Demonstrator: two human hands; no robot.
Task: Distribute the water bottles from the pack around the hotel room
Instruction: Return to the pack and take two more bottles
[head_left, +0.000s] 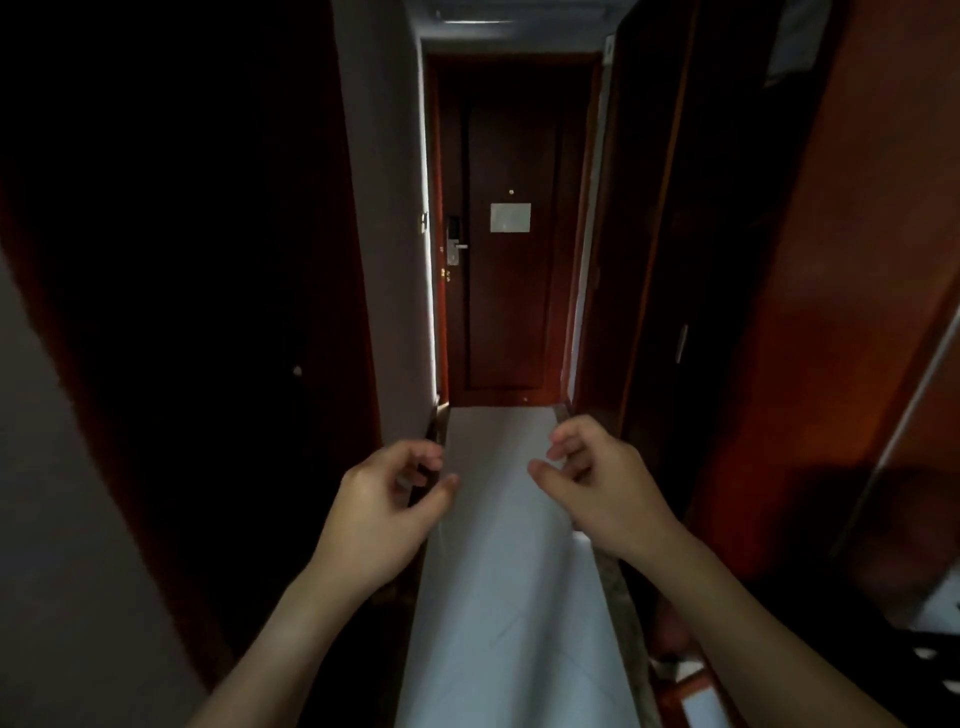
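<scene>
Nearest the camera, both bare forearms reach forward over the pale tiled floor (498, 597) of a narrow entry corridor. The left hand (387, 499) and the right hand (597, 483) hang at about the same height, a little apart, palms turned toward each other. The fingers (431, 460) of each are loosely curled and hold nothing; neither hand touches the other, a wall or any object.

No water bottle and no pack shows anywhere in this view, so which way they lie from the hands, how their long axis runs, and which hand is nearer cannot be told. My guess is that the person is walking between stops, either back to the pack or on from a placement.

To the left stands a dark doorway (197, 312) and then a light wall (384, 234); to the right, reddish-brown wooden panels (831, 312) with a slim metal handle (681, 343). At the far end is the dark wooden entrance door (511, 312), closed, with an electronic lock (453, 247) on its left edge and a pale notice (510, 217) at its middle.
</scene>
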